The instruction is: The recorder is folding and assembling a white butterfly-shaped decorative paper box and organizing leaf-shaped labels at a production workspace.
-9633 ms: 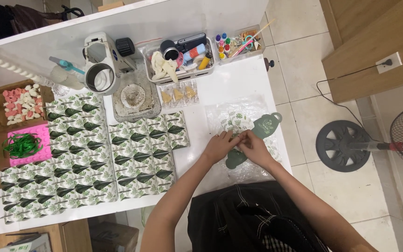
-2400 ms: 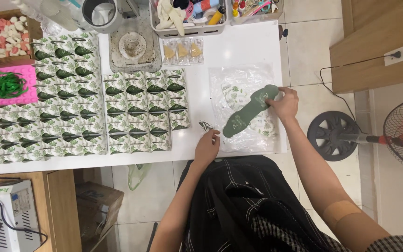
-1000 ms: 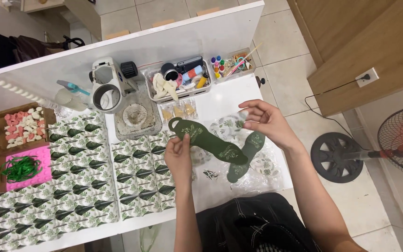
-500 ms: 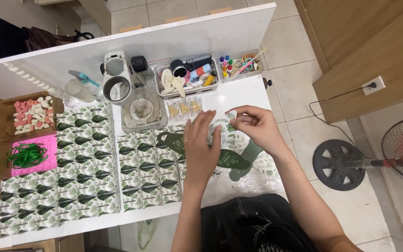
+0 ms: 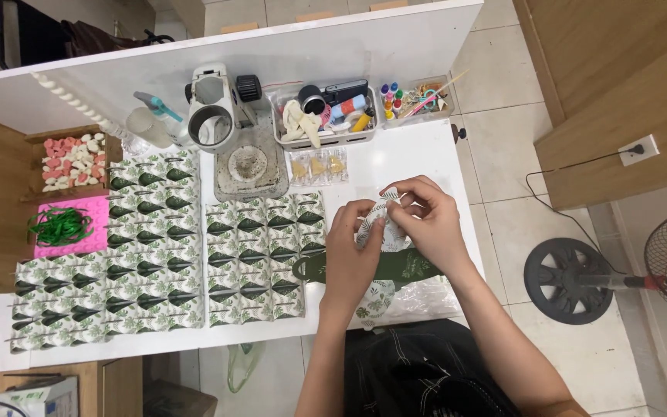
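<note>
Leaf-print paper piece (image 5: 384, 224): held above the white table (image 5: 426, 154), pinched between left hand (image 5: 353, 247) and right hand (image 5: 430, 220). Dark green strip (image 5: 407, 266): under both hands, on clear bags (image 5: 418, 297). Leaf-print packets (image 5: 256, 259): rows just left. Microscope (image 5: 221, 116): behind.

Bright, even overhead light w/ soft short shadows under the hands, mild glare on the white table (image 5: 395, 158) top, sharp at centre, slight wide-angle bend and softness toward frame edges away from table.
</note>
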